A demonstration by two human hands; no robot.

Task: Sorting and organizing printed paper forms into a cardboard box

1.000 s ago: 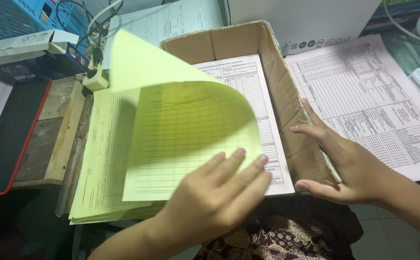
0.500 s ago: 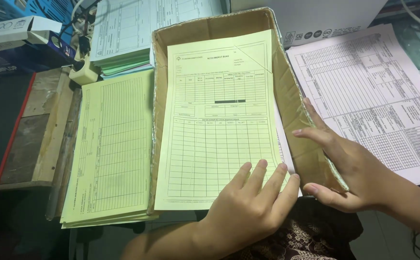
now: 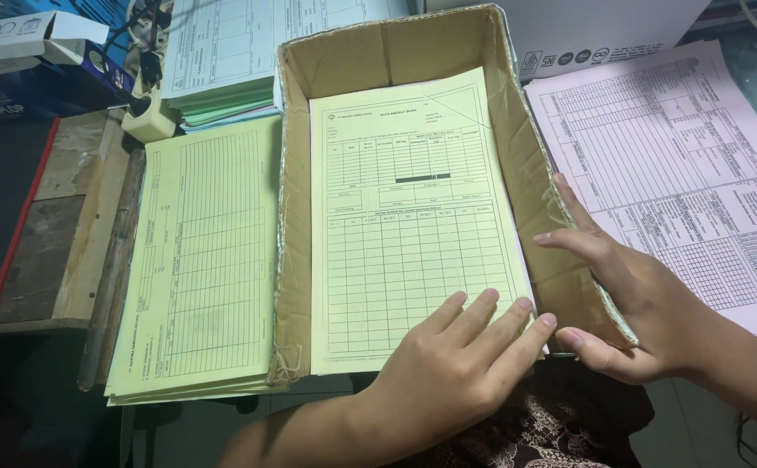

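One cardboard box (image 3: 413, 61), one yellow form (image 3: 404, 199) inside it, one pile of yellow forms (image 3: 205, 260), one pink sheet (image 3: 673, 165), two hands.

yellow form (image 3: 413, 217) turned over, left stack (image 3: 205, 269) taller
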